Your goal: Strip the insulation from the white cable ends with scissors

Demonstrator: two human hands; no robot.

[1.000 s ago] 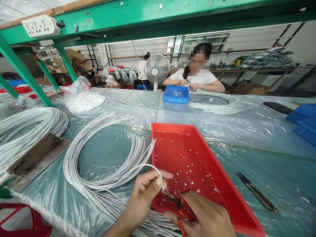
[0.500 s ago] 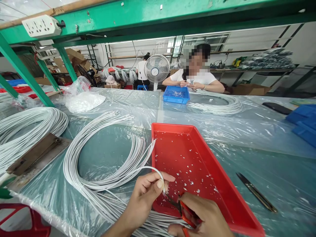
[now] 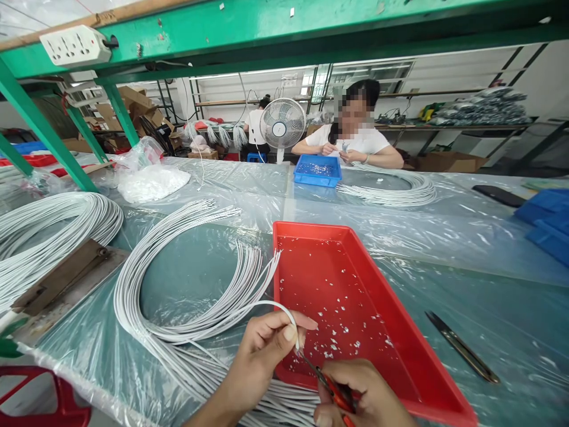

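My left hand (image 3: pixel 267 350) pinches the end of a white cable (image 3: pixel 275 305) between thumb and forefinger, over the near left part of the red tray (image 3: pixel 382 284). In my right hand (image 3: pixel 368 391) is a pair of red-handled cutters (image 3: pixel 326 381), whose thin metal tips touch or nearly touch the cable end below my left thumb. The exact contact is too small to tell. The held cable curves back to a coiled bundle of white cables (image 3: pixel 133 284) left of the tray. Small pale scraps lie scattered in the tray.
Dark tweezers-like metal snips (image 3: pixel 462 347) lie right of the tray. At left are another cable coil (image 3: pixel 98 216) and a brown metal fixture (image 3: pixel 66 276). A person (image 3: pixel 355 142) sits opposite, behind a blue tray (image 3: pixel 317 172). A green beam (image 3: pixel 249 41) crosses overhead.
The cutters have turned in my right hand, and their jaws now look closed together near the cable end. My left hand has barely moved.
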